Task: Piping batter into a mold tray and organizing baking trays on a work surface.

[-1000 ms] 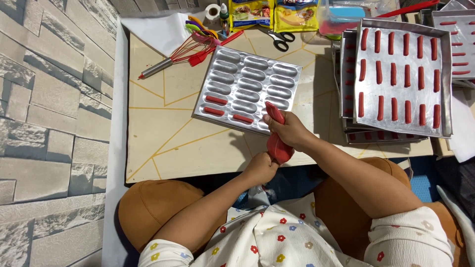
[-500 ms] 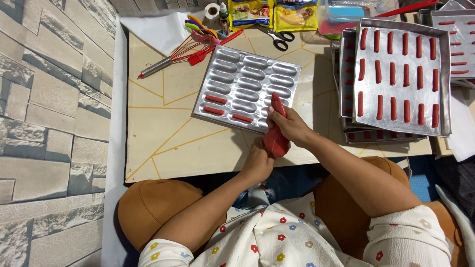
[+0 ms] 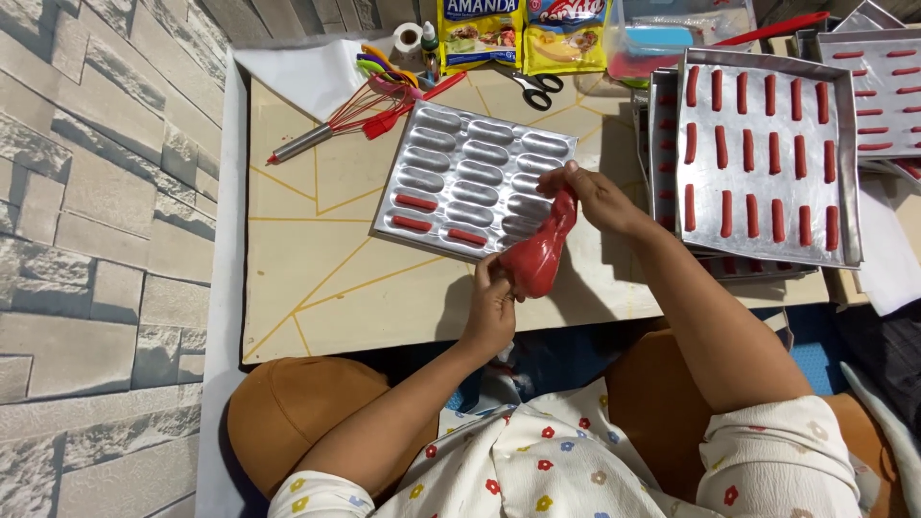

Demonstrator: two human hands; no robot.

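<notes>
A red piping bag full of red batter is held between both hands over the low table. My left hand grips its fat rear end. My right hand pinches the narrow front end, whose tip rests at the right edge of a silver mould tray with several oblong cavities. Three cavities at the tray's near left hold red batter strips; the others look bare.
To the right stand stacked metal trays with several red strips. At the back lie a whisk, coloured spoons, scissors, two yellow packets and a plastic tub. My knees sit under the table's near edge.
The bag's tip has moved from the tray's near right corner up along its right edge. My right hand moved with it, and my left hand followed slightly.
</notes>
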